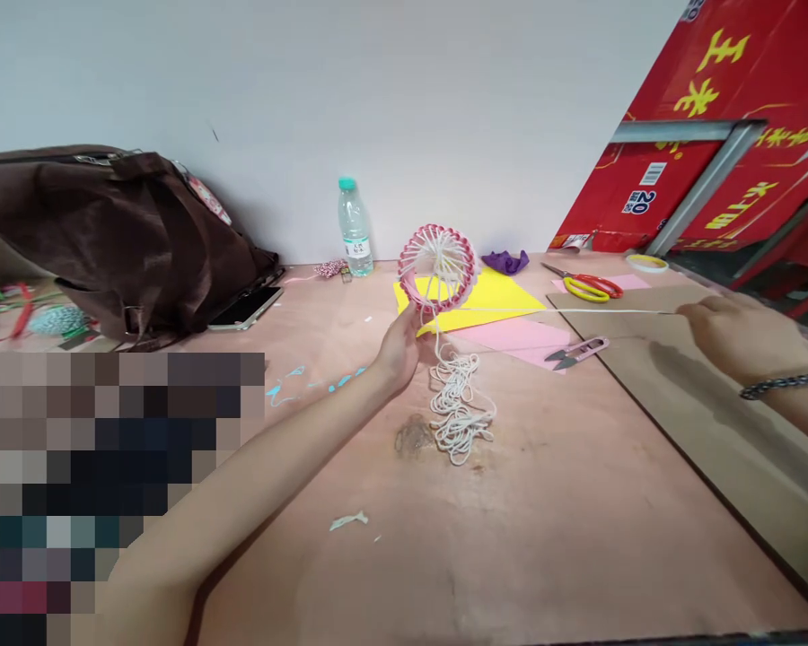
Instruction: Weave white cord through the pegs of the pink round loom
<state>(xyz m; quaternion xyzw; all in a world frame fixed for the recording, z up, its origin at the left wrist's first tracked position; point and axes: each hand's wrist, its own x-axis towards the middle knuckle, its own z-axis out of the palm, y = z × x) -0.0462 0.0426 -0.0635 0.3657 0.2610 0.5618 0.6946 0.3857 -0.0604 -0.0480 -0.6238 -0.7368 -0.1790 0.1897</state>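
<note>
Grip of the left hand (pixel 404 348) holds the pink-and-white string-laced ring (pixel 437 267) upright above the tabletop (pixel 390 574); the right hand (pixel 720 336) pinches white cord (pixel 599 311) stretched taut from it. Loose white cord (pixel 459 422) lies heaped below, with thread snips (pixel 579 353) and orange-and-yellow scissors (pixel 587 284) between the hands.

Away from my work, a slumped dark brown fabric bag (pixel 141 242) sits near a clear plastic water bottle with a green cap (pixel 355 229).

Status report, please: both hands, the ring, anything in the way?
Left hand holds ring. Right hand holds string, straight from ring. Loose heap below ring; snips near string.
</note>
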